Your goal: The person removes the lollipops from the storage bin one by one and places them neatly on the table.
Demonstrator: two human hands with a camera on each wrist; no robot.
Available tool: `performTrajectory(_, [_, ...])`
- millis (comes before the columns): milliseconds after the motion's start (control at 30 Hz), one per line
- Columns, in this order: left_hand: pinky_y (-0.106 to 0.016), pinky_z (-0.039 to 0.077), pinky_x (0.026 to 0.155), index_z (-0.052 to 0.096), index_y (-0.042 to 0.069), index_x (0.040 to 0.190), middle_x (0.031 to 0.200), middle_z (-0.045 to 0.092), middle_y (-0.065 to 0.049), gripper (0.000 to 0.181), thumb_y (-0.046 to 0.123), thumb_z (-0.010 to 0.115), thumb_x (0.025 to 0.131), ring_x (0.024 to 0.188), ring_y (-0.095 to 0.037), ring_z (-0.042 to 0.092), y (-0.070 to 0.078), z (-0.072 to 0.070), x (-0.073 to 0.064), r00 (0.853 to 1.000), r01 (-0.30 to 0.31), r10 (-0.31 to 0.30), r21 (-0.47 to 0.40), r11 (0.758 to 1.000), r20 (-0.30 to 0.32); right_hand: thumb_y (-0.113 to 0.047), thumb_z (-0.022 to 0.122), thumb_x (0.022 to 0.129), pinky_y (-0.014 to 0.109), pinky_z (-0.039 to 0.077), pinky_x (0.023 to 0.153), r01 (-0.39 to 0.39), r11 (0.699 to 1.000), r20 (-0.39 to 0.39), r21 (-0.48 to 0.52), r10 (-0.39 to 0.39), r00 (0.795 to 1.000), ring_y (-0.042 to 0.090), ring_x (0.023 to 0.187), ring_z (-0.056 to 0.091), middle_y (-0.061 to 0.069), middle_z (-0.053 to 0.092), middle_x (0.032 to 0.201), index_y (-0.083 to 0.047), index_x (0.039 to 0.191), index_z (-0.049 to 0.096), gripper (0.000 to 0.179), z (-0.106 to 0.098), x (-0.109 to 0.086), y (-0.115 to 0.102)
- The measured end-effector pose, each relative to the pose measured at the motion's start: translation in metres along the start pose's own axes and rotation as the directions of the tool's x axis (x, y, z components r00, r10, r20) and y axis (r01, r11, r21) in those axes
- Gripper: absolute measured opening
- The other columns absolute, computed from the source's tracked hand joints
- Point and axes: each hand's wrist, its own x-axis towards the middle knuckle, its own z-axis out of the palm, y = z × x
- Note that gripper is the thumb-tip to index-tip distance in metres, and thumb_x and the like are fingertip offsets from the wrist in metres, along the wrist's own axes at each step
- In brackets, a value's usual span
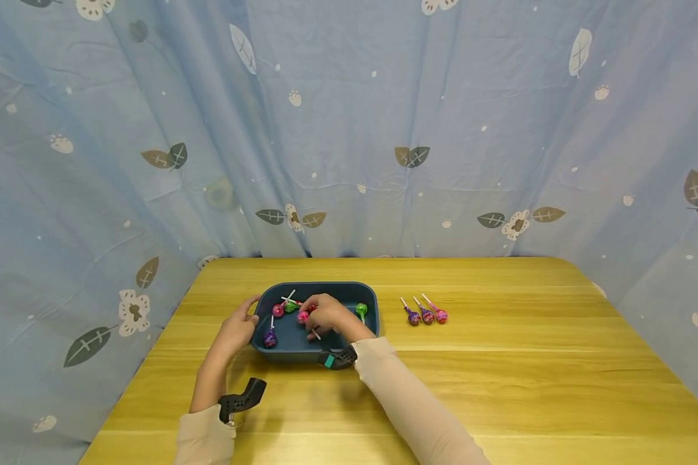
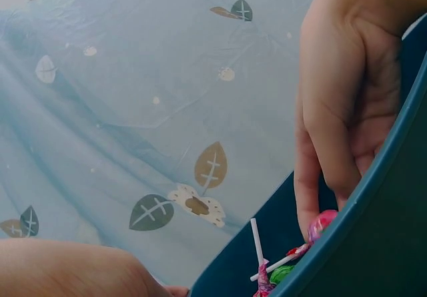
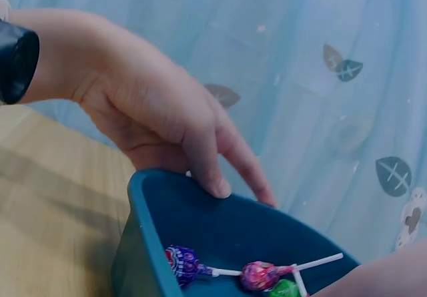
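A dark blue bin (image 1: pixel 293 355) stands on the table with several wrapped lollipops inside. At its left end my left hand (image 1: pixel 237 330) grips the rim, the thumb (image 3: pixel 217 185) over the edge. My right hand (image 1: pixel 331 316) reaches down into the bin, fingertips at a pink lollipop (image 2: pixel 323 225); the bin wall hides part of the fingers, so a pinch cannot be made out. A white stick (image 1: pixel 317 334) shows under this hand. Left of it lie a purple lollipop (image 1: pixel 270 338), a pinkish-red one (image 1: pixel 278 310) and a green one (image 1: pixel 291 306); another green lollipop (image 1: pixel 362 310) lies at the right end.
On the table (image 1: pixel 500 387), right of the bin, three lollipops lie side by side: a purple one (image 1: pixel 413 318), another purple one (image 1: pixel 427 316) and a pink one (image 1: pixel 441 316). A patterned blue curtain (image 1: pixel 349 129) hangs behind the table and along its sides.
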Motion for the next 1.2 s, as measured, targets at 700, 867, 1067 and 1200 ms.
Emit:
performTrajectory(700, [-0.051, 0.044, 0.084, 0.026, 0.001, 0.15, 0.132, 0.045, -0.036, 0.05, 0.008, 0.035, 0.101, 0.112, -0.044, 0.051, -0.001, -0.001, -0.001, 1.0, -0.004, 0.004, -0.008, 1.0, 0.01, 0.012, 0.062, 0.085, 0.038, 0.056, 0.07, 0.068, 0.995, 0.03, 0.07, -0.07, 0.997, 0.027, 0.075, 0.069, 0.031, 0.057, 0.109, 0.009, 0.12, 0.055, 0.035, -0.05, -0.037, -0.001])
performTrajectory(867, [-0.05, 0.045, 0.083, 0.026, 0.001, 0.15, 0.131, 0.046, -0.036, 0.051, 0.007, 0.036, 0.101, 0.11, -0.044, 0.051, -0.001, -0.001, 0.0, 1.0, -0.004, 0.004, -0.007, 1.0, 0.013, 0.008, 0.066, 0.084, 0.04, 0.055, 0.072, 0.098, 0.993, -0.017, 0.065, -0.097, 0.995, 0.024, 0.075, 0.069, 0.025, 0.061, 0.103, 0.006, 0.117, 0.057, 0.034, -0.059, -0.048, 0.0])
performTrajectory(1067, [-0.052, 0.043, 0.086, 0.026, 0.001, 0.15, 0.132, 0.045, -0.036, 0.051, 0.008, 0.036, 0.101, 0.111, -0.044, 0.051, 0.001, 0.0, 0.001, 1.0, 0.001, -0.001, -0.001, 1.0, 0.012, 0.005, 0.061, 0.09, 0.049, 0.05, 0.081, 0.141, 0.979, -0.026, 0.145, -0.139, 0.99, 0.023, 0.075, 0.069, 0.019, 0.062, 0.097, 0.009, 0.118, 0.055, 0.029, -0.071, -0.062, 0.001])
performTrajectory(1200, [-0.052, 0.043, 0.085, 0.025, 0.001, 0.151, 0.132, 0.045, -0.036, 0.051, 0.009, 0.036, 0.101, 0.11, -0.044, 0.051, 0.002, 0.0, 0.001, 1.0, 0.014, -0.014, 0.005, 1.0, 0.016, 0.004, 0.058, 0.093, 0.048, 0.05, 0.082, 0.141, 0.972, -0.031, 0.186, -0.137, 0.99, 0.022, 0.077, 0.068, 0.02, 0.06, 0.101, 0.01, 0.121, 0.053, 0.029, -0.08, -0.07, 0.005])
